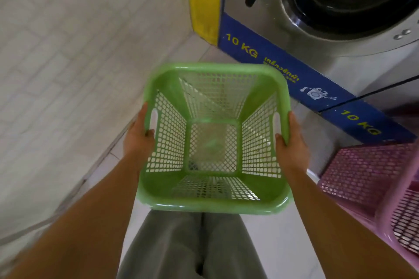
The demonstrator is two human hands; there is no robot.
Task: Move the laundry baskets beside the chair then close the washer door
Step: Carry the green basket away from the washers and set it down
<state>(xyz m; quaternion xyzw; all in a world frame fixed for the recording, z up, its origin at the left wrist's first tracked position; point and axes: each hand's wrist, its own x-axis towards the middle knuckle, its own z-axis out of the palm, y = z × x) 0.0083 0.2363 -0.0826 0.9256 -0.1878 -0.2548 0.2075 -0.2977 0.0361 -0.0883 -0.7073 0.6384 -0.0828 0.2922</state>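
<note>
Green basket (215,136), square-mouthed with lattice walls and nothing inside it, is held up in front of the person, above the grey trousers (192,249) and clear of the pale tiled floor (278,244); its open mouth faces the camera and its near rim sits just over the thighs. Left hand (139,140) grasps the left rim beside the handle slot, thumb hooked over the edge to the inside, the other fingers hidden behind the wall; right hand (291,146) grasps the right rim in the same way, thumb inside, fingers out of sight on the outer face. Both forearms reach forward from the lower corners, bare, roughly straight and spread about as wide as the basket; the basket hangs between the two hands, level or tipped a little toward the person.

Pink basket (371,179) stands on the floor to the right, cut off by the frame edge, so its full shape cannot be made out; it lies just beside the right forearm. Beyond the green basket stands the washer (306,29), steel-fronted with a blue "10 KG" band at its base; its round opening (349,0) shows a dark drum, and the door itself is largely out of frame. White brick wall (68,52) fills the left side, blurred.
</note>
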